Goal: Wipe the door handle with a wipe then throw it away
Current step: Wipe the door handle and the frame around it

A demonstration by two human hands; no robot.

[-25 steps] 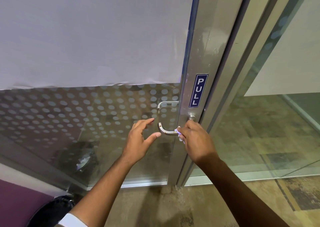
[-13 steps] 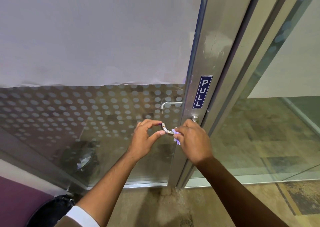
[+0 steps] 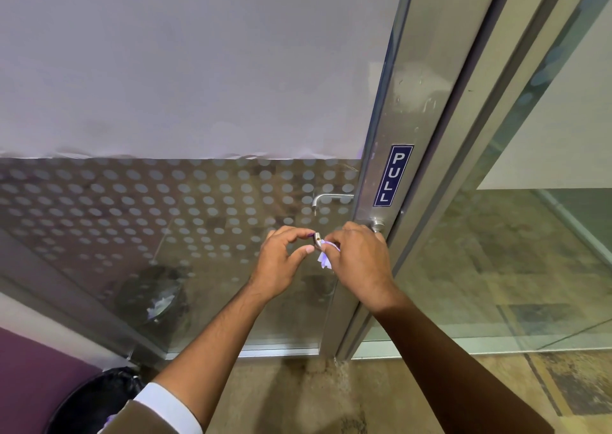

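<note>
While my right hand (image 3: 359,261) is curled shut around the wipe (image 3: 326,257) and presses it onto the door handle (image 3: 317,238), the head view shows me only the lever's free tip, poking out between my two hands low on the glass door (image 3: 212,221), under the PULL sign (image 3: 393,175). My left hand (image 3: 281,261) pinches that tip lightly between thumb and forefinger, closed on the metal to steady it. A white corner of the wipe hangs loose below my right fingers (image 3: 334,241). I judge the wipe soft, limp and light, so bunching it in the palm suits it; the handle is stiff and likely slick. For disposal, a black-lined bin (image 3: 99,397) sits at lower left.
</note>
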